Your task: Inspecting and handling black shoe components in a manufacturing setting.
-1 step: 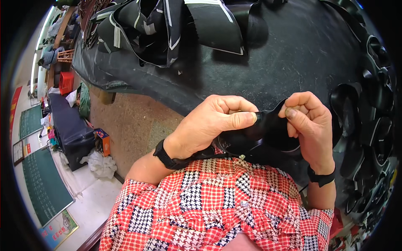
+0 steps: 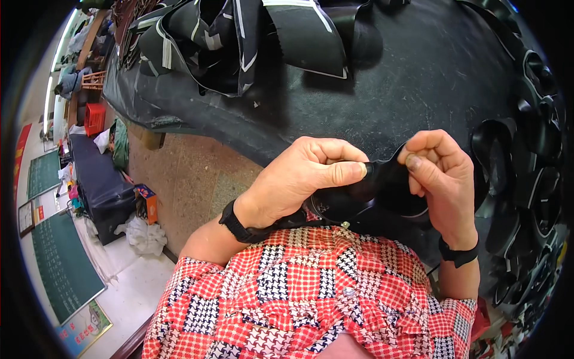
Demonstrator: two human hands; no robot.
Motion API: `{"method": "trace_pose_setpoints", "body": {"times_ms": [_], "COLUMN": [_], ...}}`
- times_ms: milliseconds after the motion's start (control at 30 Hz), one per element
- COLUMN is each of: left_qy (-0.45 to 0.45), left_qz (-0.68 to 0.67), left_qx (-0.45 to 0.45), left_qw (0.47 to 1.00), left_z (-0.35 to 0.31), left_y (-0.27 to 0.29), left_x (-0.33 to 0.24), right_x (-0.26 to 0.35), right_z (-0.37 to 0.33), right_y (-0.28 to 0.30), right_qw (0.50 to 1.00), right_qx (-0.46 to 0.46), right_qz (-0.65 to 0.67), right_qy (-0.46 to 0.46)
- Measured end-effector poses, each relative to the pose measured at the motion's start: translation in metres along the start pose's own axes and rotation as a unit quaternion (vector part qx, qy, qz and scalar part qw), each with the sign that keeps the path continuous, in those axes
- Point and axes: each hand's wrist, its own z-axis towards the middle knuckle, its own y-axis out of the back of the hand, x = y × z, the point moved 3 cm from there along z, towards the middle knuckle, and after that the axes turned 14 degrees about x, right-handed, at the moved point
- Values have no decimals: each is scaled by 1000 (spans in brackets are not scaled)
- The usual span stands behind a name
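Observation:
A glossy black leather piece (image 2: 391, 188) with a curved edge hangs between my two hands, above my lap at the near side of the table. It looks like part of a shoe upper. My left hand (image 2: 308, 173) pinches its top edge between thumb and bent fingers. A short way to the right, my right hand (image 2: 439, 170) has thumb and forefinger pressed together on the same edge, with the other fingers curled. The edge between the hands dips slightly. The lower part of the piece blends into dark material behind it.
A black-covered table (image 2: 412, 90) spreads out ahead. On its far left lie black leather pieces (image 2: 305, 42) with white edge strips. Several black shoe uppers (image 2: 496, 155) crowd the right side. Left, past the brown floor (image 2: 185, 173), stand a dark bench (image 2: 101, 173) and a red crate (image 2: 94, 118).

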Motion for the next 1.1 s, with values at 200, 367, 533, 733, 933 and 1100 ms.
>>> {"method": "trace_pose_setpoints", "body": {"times_ms": [200,367,533,733,933,1100], "left_qy": [23,-29,-68,-119,-67,-163], "left_qz": [60,125,180,164,147,248], "left_qx": [-42,-77,-10,57,46,-41], "left_qw": [997,989,981,977,986,954], "left_z": [-1,0,4,8,7,4], "left_y": [-8,0,-1,22,27,39], "left_x": [-12,-7,-23,-35,-40,-55], "right_x": [11,12,38,183,126,52], "right_z": [7,21,11,-94,13,95], "right_y": [-8,-9,-16,97,16,-27], "right_qw": [985,946,901,810,796,954], "right_qx": [68,124,21,-327,-122,-35], "right_qz": [-161,-297,-418,-485,-590,-297], "right_qy": [12,34,116,-44,56,20]}}
